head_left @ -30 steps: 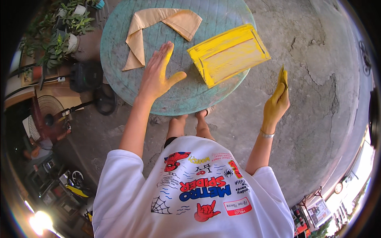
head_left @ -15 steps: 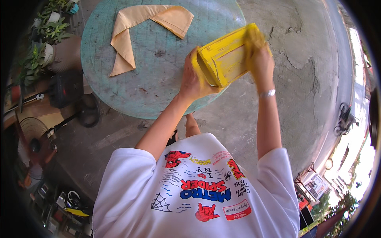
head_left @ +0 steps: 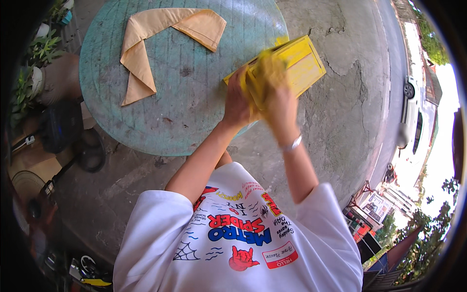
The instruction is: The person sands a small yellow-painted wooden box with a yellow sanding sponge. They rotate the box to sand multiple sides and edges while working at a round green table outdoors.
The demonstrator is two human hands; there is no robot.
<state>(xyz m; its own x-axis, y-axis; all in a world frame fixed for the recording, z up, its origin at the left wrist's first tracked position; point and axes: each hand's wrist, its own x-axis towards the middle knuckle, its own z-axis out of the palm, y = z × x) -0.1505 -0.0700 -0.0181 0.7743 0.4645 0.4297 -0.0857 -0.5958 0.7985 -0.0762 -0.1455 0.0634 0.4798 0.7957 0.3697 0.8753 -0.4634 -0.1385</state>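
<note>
Clasped yellow box (head_left: 307,63) at near left end with curled left hand (head_left: 238,101).

Couldn't tell blurred right hand (head_left: 278,92) grip; judged box stiff, fairly light, best held by ends.

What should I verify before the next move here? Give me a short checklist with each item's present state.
1. Left hand at the left end of the yellow box: ok.
2. Right hand's hold clear to see: cannot tell; the hand is blurred over the box, and anything in it is hard to make out.
3. Box wholly within the edge of the green table: not ok; its right part shows beyond the edge.
4. Box resting firmly on the table: cannot tell; its underside is hidden.
5. Tan folded cloth apart from both hands: ok, it lies to their left.
6. Silver wristband apart from the box: ok.
</note>
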